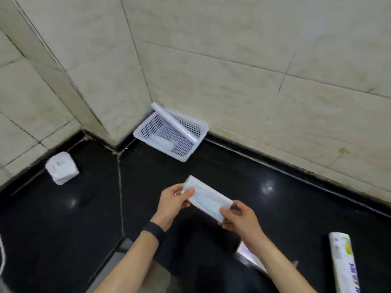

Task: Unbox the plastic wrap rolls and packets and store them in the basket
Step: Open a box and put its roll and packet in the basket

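The left hand [173,199] and right hand [239,218] each pinch an end of the pale blue packet [208,199] above the black counter [63,218], apart from the basket [151,125]. We judge its slick wrapper may slip, or placement may dislodge the overhanging roll [175,123].

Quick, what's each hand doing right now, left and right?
The left hand pinches one end of the pale blue packet.
The right hand grips the packet's other end.

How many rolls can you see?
2. A white roll leans across the basket in the corner; a printed roll lies on the black counter at bottom right. More may be out of view.
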The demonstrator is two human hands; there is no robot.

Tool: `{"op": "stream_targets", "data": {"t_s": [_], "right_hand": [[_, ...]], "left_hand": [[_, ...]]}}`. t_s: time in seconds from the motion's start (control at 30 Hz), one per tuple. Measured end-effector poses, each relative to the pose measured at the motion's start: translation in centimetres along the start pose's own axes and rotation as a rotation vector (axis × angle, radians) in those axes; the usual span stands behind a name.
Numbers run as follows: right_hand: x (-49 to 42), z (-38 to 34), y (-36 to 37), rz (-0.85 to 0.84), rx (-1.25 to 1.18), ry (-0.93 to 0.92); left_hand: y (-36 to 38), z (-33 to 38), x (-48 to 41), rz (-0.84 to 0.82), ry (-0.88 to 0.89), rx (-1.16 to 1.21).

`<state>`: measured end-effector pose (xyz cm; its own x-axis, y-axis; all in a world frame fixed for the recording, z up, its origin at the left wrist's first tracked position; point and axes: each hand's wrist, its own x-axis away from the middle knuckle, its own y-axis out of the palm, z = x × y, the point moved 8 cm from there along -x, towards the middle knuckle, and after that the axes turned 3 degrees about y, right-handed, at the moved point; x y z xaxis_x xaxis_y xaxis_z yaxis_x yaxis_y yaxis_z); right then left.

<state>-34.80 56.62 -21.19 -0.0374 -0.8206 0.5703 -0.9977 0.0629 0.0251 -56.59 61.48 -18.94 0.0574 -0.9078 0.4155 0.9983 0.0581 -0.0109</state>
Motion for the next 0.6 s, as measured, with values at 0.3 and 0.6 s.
{"op": "stream_targets", "data": {"t_s": [0.3,0.6], "right_hand": [[-10.7,-7.4,9.5,0.193,0.072,-0.008],[-21.6,-14.8,11.5,0.399,0.634,-0.059]], "left_hand": [[-9.8,6.1,-15.1,-0.108,0.056,-0.296],[-12.0,9.1,-31.8,-0.217,0.381,-1.225]]}}
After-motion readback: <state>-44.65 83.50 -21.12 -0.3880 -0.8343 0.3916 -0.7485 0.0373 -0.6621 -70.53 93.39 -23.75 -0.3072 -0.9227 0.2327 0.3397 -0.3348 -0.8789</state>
